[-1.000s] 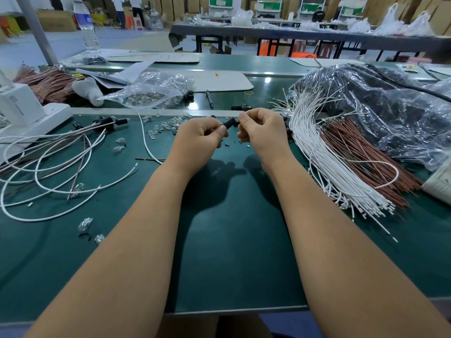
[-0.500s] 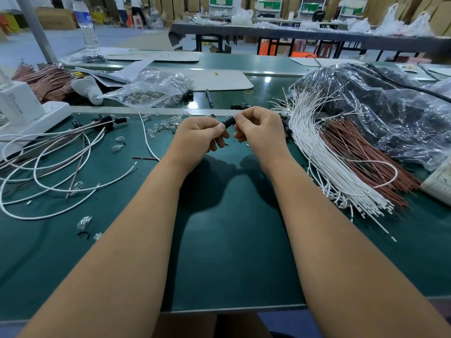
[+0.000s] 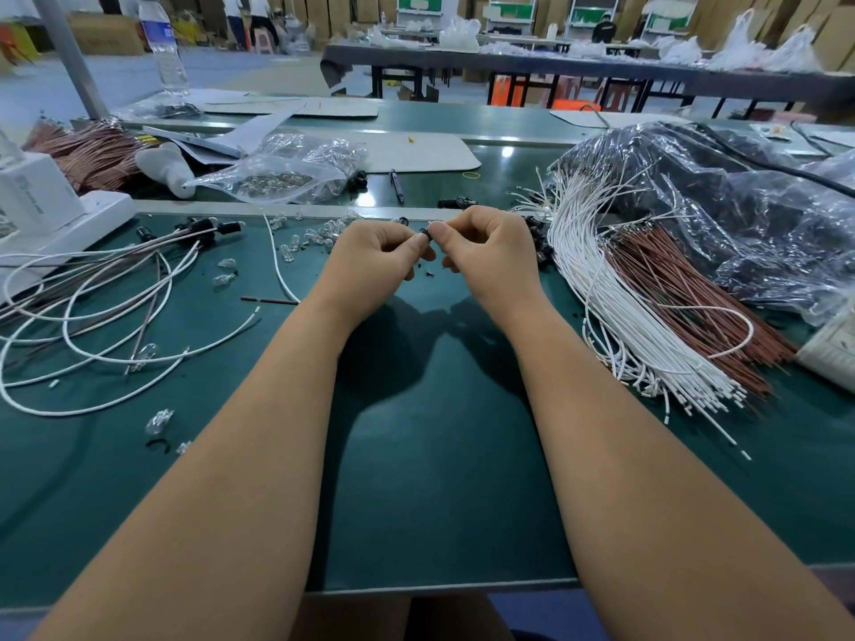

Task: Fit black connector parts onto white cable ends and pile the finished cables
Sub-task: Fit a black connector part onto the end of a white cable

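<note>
1. The green table (image 3: 439, 478) carries both forearms, which reach forward and converge at its far middle.
2. A bundle of white cables (image 3: 601, 289) lies just right of the hands.
3. The left hand (image 3: 370, 261) and right hand (image 3: 486, 256), fingers curled, meet thumb to thumb.
4. Together they pinch a small black connector part (image 3: 424, 233) just above the table.

factory assembly hall | green workbench (image 3: 439, 455) | white cables (image 3: 615, 316) | cartons (image 3: 106, 34)
</note>
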The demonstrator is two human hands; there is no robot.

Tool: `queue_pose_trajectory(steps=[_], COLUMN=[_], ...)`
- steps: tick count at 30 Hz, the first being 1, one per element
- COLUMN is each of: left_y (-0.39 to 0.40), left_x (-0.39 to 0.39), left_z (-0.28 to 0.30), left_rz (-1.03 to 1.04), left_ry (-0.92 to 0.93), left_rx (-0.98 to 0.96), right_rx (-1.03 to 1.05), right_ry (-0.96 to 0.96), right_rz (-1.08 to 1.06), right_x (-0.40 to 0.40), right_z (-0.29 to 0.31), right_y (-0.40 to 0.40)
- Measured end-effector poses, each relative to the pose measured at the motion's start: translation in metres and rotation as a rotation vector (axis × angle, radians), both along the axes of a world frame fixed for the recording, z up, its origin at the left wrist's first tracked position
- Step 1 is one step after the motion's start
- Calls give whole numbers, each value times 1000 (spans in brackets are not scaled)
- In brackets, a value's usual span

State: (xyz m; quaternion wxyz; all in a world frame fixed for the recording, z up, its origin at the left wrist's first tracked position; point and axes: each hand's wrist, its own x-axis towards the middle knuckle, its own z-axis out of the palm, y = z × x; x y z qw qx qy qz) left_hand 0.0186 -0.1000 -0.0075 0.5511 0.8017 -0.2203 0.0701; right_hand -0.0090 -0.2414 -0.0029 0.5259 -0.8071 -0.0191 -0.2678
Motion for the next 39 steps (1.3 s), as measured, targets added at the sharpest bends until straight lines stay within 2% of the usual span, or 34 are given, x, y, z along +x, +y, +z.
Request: queue_pose_trajectory(steps=[4, 11, 17, 26, 31, 34, 37, 39], left_y=[-1, 0, 5, 4, 9, 16, 18, 17], left_x=[-3, -4, 1, 5, 8, 15, 17, 17], left_z=[3, 4, 2, 0, -1, 2, 2, 1], left_rz=[-11, -19, -100, -96, 133, 273, 338, 344], left_ry=[-14, -12, 13, 130, 158, 192, 177, 159], left_rx=[83, 136, 174, 64, -149, -291, -285, -240], right_rx=[161, 198, 220, 159, -47, -426, -762, -862], right_ry=[88, 163, 194, 93, 93, 159, 290, 315], right_rz=[117, 203, 203, 110, 39, 54, 96, 81], right_x=[1, 4, 4, 5, 9, 13, 15, 15], right_z=[-1, -5, -6, -7, -11, -14, -16, -17], right_y=[1, 0, 1, 9, 8, 8, 13, 14])
